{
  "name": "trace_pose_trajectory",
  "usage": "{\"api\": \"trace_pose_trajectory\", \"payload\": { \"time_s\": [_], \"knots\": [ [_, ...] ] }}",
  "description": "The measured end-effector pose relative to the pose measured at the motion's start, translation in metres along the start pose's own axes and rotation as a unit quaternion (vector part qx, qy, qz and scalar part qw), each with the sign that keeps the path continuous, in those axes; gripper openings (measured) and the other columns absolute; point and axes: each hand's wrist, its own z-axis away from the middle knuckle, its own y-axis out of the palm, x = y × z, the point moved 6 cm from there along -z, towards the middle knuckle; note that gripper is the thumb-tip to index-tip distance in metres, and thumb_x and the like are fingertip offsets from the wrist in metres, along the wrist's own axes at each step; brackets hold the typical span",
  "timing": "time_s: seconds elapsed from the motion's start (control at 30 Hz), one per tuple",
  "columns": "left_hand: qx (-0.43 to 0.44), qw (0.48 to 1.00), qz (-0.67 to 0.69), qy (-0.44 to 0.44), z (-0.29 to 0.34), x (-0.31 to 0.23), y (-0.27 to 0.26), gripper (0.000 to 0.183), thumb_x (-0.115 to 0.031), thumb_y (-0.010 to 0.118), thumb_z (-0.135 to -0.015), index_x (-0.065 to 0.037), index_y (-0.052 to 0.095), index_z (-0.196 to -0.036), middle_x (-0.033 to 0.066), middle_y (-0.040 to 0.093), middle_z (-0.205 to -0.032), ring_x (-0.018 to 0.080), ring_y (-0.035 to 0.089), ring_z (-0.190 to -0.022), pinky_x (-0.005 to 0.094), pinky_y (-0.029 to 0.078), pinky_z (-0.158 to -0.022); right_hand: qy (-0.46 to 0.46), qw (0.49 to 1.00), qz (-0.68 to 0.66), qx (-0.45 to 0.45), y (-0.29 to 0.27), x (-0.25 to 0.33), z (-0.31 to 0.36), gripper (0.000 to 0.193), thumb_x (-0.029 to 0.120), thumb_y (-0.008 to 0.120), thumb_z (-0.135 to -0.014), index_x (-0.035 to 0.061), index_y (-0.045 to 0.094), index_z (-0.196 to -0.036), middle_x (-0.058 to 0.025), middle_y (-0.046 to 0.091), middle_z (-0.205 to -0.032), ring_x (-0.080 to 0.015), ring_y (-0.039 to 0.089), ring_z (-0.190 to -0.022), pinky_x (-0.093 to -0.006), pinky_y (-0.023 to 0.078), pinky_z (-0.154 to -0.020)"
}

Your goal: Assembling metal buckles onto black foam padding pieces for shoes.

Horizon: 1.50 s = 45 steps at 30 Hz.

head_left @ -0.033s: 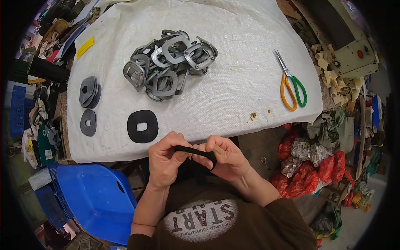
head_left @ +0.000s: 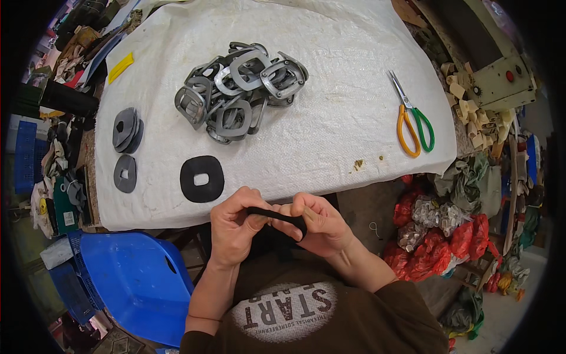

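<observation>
My left hand [head_left: 231,226] and my right hand [head_left: 320,224] pinch a black soft pad [head_left: 276,215] between them, just off the table's near edge. It is bent and seen nearly edge-on, so its full shape is hidden. On the cloth near my left hand lies a flat black rounded pad [head_left: 202,179] with a small hole in its middle. A grey pad [head_left: 124,174] of similar shape lies to the left, and a small stack of grey pads [head_left: 126,131] sits beyond it. Farther back is a pile of silver-grey rounded frames [head_left: 240,88].
White woven cloth [head_left: 342,94] covers the table. Scissors [head_left: 408,118] with orange and green handles lie at the right, a yellow scrap [head_left: 121,68] at the far left. Below stand a blue tub [head_left: 132,283] on the left and red plastic bags [head_left: 433,251] on the right.
</observation>
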Motion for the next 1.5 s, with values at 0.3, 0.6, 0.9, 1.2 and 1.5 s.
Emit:
{"api": "trace_pose_trajectory", "payload": {
  "time_s": [0.3, 0.6, 0.9, 1.2, 1.5],
  "knots": [
    [-0.008, 1.000, -0.011, -0.026, 0.002, 0.004, -0.001, 0.026, -0.023, 0.069, -0.077, 0.001, 0.058, -0.079, 0.0039, 0.049, -0.071, 0.0122, 0.043, -0.063, 0.0243, 0.037, -0.058, -0.057, 0.997, 0.046, 0.039, 0.002, 0.002, -0.001, 0.024, 0.025, 0.049, -0.091, 0.0080, 0.043, -0.075, -0.0033, 0.045, -0.076, -0.0137, 0.041, -0.069, -0.0279, 0.033, -0.069],
    [0.019, 0.998, -0.055, 0.010, 0.001, -0.004, 0.002, 0.025, -0.021, 0.069, -0.076, 0.001, 0.059, -0.077, 0.0039, 0.050, -0.070, 0.0120, 0.043, -0.062, 0.0237, 0.033, -0.056, -0.017, 0.997, -0.045, 0.053, 0.004, 0.001, 0.003, 0.020, 0.022, 0.056, -0.086, 0.0044, 0.049, -0.092, -0.0044, 0.048, -0.075, -0.0147, 0.046, -0.069, -0.0247, 0.039, -0.062],
    [0.016, 0.999, 0.010, -0.028, -0.002, 0.001, -0.005, 0.020, -0.017, 0.064, -0.082, 0.002, 0.058, -0.085, 0.0030, 0.051, -0.074, 0.0094, 0.051, -0.066, 0.0209, 0.041, -0.062, -0.030, 0.997, 0.052, -0.050, -0.004, 0.020, 0.001, 0.026, 0.022, 0.054, -0.088, -0.0004, 0.049, -0.100, -0.0151, 0.058, -0.086, -0.0224, 0.055, -0.080, -0.0369, 0.043, -0.077],
    [0.032, 0.999, -0.009, -0.043, -0.001, 0.002, -0.003, 0.017, -0.015, 0.064, -0.082, 0.001, 0.058, -0.084, 0.0031, 0.051, -0.073, 0.0093, 0.050, -0.066, 0.0212, 0.039, -0.059, -0.086, 0.984, 0.155, -0.018, 0.001, 0.021, -0.001, 0.018, 0.022, 0.050, -0.089, 0.0058, 0.046, -0.083, -0.0096, 0.054, -0.075, -0.0197, 0.048, -0.073, -0.0370, 0.039, -0.075],
    [0.037, 0.996, -0.074, 0.030, -0.001, -0.009, 0.001, 0.011, -0.009, 0.065, -0.079, 0.001, 0.061, -0.083, 0.0025, 0.049, -0.071, 0.0096, 0.044, -0.062, 0.0216, 0.035, -0.056, -0.037, 0.999, -0.036, 0.004, 0.006, 0.002, 0.002, 0.017, 0.022, 0.055, -0.086, 0.0066, 0.049, -0.085, -0.0057, 0.050, -0.075, -0.0145, 0.049, -0.069, -0.0296, 0.038, -0.069]
  ]
}}
